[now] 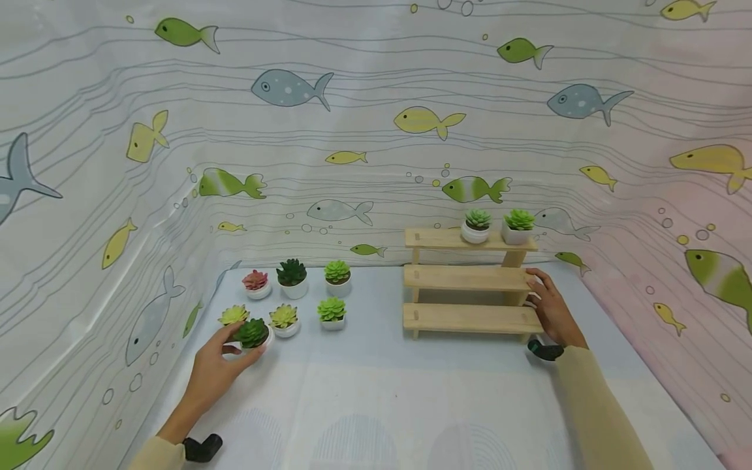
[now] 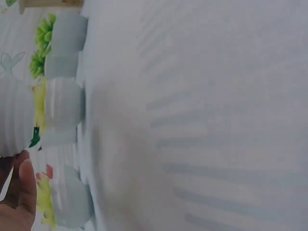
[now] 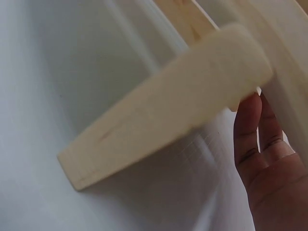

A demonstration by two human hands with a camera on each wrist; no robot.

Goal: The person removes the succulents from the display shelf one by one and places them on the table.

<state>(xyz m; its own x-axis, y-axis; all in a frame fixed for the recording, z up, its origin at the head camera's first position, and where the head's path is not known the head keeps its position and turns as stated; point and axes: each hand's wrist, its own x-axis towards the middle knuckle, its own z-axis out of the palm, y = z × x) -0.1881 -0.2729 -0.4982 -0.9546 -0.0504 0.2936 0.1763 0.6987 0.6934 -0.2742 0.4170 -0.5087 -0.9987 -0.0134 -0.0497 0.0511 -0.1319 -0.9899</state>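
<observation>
My left hand (image 1: 213, 371) holds a dark green succulent (image 1: 253, 333) in a ribbed white pot (image 2: 14, 115), pinched between thumb and fingers. In the left wrist view this pot is raised off the table. Just behind it are two yellow-green succulents (image 1: 284, 316) (image 1: 234, 314) in white pots. At the right, my right hand (image 1: 552, 312) grips the right end of a three-tier wooden plant stand (image 1: 467, 278) near its middle step. The right wrist view shows the fingers by the stand's side piece (image 3: 163, 110); the thumb is hidden there.
On the stand's top step sit two potted succulents (image 1: 476, 225) (image 1: 518, 226). Behind the left hand stand a reddish succulent (image 1: 256, 281), a dark one (image 1: 292, 277) and two bright green ones (image 1: 337, 277) (image 1: 332, 312). A fish-patterned sheet (image 1: 364, 170) hangs around the table (image 1: 376, 385).
</observation>
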